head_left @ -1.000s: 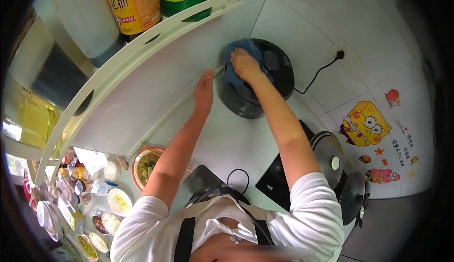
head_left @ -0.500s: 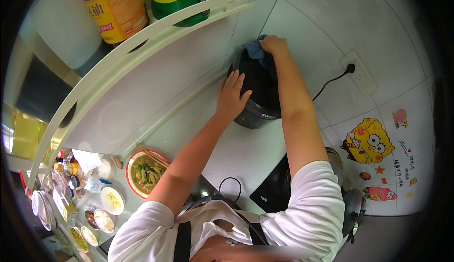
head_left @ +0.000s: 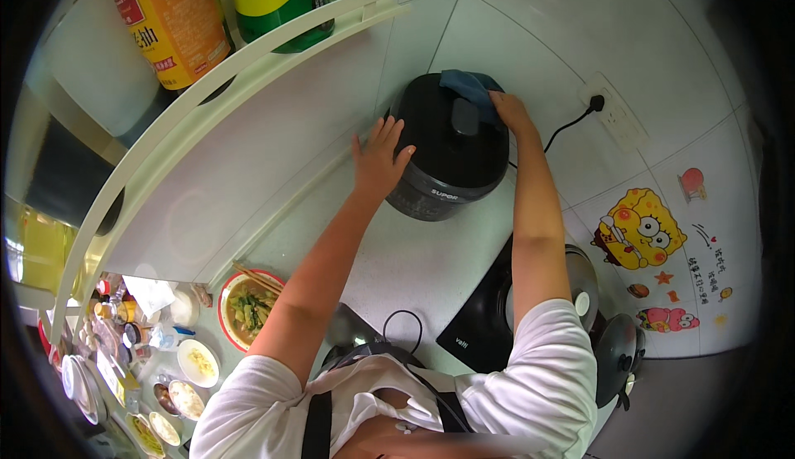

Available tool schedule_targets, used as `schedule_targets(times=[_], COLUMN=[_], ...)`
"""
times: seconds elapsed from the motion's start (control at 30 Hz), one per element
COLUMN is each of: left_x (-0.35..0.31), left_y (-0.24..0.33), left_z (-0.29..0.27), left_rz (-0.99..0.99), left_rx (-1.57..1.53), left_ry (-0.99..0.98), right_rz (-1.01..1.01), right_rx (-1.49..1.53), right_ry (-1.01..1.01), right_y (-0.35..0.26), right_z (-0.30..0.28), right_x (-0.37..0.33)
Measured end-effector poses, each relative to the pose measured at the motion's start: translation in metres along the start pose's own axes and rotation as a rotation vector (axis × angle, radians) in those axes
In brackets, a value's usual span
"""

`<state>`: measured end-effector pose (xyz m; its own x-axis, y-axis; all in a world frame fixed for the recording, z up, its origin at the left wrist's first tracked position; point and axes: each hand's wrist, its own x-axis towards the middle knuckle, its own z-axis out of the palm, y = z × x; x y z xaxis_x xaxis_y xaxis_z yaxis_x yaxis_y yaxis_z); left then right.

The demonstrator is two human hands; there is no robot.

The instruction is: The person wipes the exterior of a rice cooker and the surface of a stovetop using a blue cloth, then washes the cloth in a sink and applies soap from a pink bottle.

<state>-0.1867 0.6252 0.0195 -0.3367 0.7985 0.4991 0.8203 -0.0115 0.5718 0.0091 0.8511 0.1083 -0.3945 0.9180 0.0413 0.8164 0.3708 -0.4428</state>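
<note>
A black electric cooker (head_left: 426, 140) with a rounded lid and a grey handle (head_left: 465, 117) on top stands in the counter's corner. My left hand (head_left: 381, 159) lies against its left side, fingers spread, holding nothing. At the far right edge of the lid, my right hand (head_left: 511, 111) grips a blue cloth (head_left: 469, 86), which drapes over the lid's back edge behind the handle. Some of the right fingers are hidden by the cloth.
A curved white shelf (head_left: 248, 41) with bottles overhangs the left. Below it sit a red-rimmed dish of greens (head_left: 248, 310) with chopsticks and several small bowls. A black cooktop (head_left: 476, 335) is at right. A plugged cord (head_left: 571, 123) runs from the wall socket (head_left: 621, 119).
My right hand has brought the cloth from the cooker's far side round to the right side of the lid. The lid handle is now exposed. My left hand stays at the left side.
</note>
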Motion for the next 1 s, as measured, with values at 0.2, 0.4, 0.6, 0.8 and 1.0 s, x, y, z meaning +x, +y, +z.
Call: schedule_targets(times=[0.2,0.4,0.6,0.8,1.0], left_x=[-0.001,-0.003,0.013,0.020,0.019], left_y=[-0.001,-0.005,-0.026,-0.030,-0.039], left_z=[0.006,0.010,0.010,0.003,0.012], left_rz=[0.016,0.015,-0.071,-0.087,-0.168], left_rx=[-0.007,-0.057,-0.261,-0.262,-0.379], left_ry=[0.028,0.027,-0.168,-0.285,-0.226], right_rz=[-0.201,-0.379,-0.477,-0.308,-0.483], right_rx=[0.020,-0.051,-0.144,-0.403,-0.363], right_ry=[0.252,0.493,0.462,0.315,0.479], right_y=[0.002,-0.020,-0.074,-0.132,-0.129], right_z=[0.015,0.058,0.073,0.069,0.097], right_x=[-0.086,-0.167,-0.168,-0.150,-0.133])
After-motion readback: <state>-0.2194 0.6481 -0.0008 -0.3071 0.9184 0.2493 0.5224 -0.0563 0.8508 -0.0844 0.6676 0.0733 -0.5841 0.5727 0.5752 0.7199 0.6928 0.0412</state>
